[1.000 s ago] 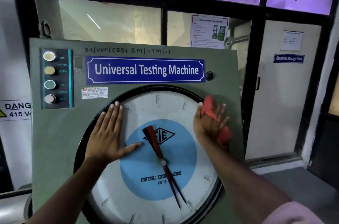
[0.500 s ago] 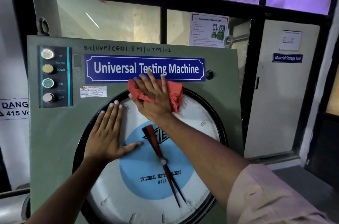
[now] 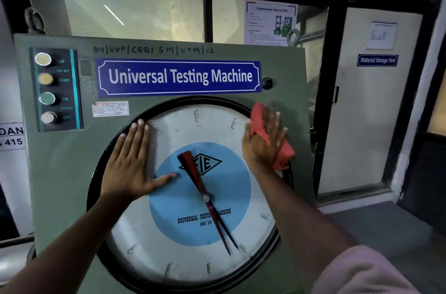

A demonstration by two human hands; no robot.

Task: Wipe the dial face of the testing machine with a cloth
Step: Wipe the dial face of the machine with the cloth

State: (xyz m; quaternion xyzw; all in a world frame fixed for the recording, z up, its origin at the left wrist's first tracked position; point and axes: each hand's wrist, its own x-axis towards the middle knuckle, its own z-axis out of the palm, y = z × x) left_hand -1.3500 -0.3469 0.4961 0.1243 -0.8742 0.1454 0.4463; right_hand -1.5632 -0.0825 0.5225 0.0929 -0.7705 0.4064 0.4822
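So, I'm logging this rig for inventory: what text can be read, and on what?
"Universal Testing Machine": blue nameplate
"D-1|UVP|CED| SM|UTM|01": handwritten on the panel top
"UP", "DOWN", "ON", "OFF": button strip
"FIE", "UNIVERSAL TESTING MACHINE 600 kN": dial face
"Material Storage Yard": door sign
Rating sticker, posters: too small.

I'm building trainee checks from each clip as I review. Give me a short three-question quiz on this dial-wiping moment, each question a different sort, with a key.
1. True or false: the left hand holds the red cloth.
2. Which part of the dial face is the cloth on? A) upper right edge B) bottom centre C) blue centre disc
3. Fill in: the blue nameplate above the dial reads "Universal ______ Machine".

Key:
1. False; the right hand presses the cloth, while the left lies flat and bare on the dial's upper left.
2. A
3. Testing
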